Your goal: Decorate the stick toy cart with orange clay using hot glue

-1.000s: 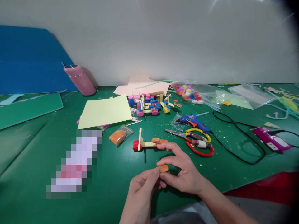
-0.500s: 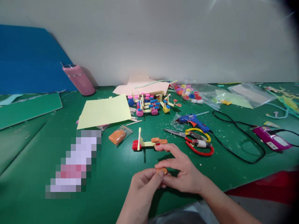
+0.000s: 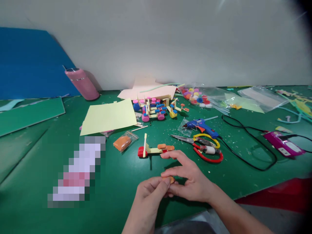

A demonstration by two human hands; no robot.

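A small orange clay piece [image 3: 172,179] is pinched between the fingers of both hands near the table's front edge. My left hand [image 3: 153,191] holds it with thumb and forefinger. Thumb and forefinger of my right hand [image 3: 188,178] press on its other side, while the other fingers reach forward. Just beyond them stands a little stick model [image 3: 153,150] with a red wheel at its left end and orange pads on its right. To its left lies a bag of orange clay [image 3: 122,143].
Scissors [image 3: 207,149] and a blue glue gun [image 3: 202,126] lie right of the model. Behind are finished-looking models [image 3: 156,110], yellow paper [image 3: 109,117] and a bag of coloured pieces [image 3: 196,97]. A pink bottle [image 3: 84,85] leans at the back left; a purple power strip [image 3: 282,144] lies right.
The orange piece has shifted slightly between my fingers, with my left thumb now a little further right over it. Everything else looks the same.
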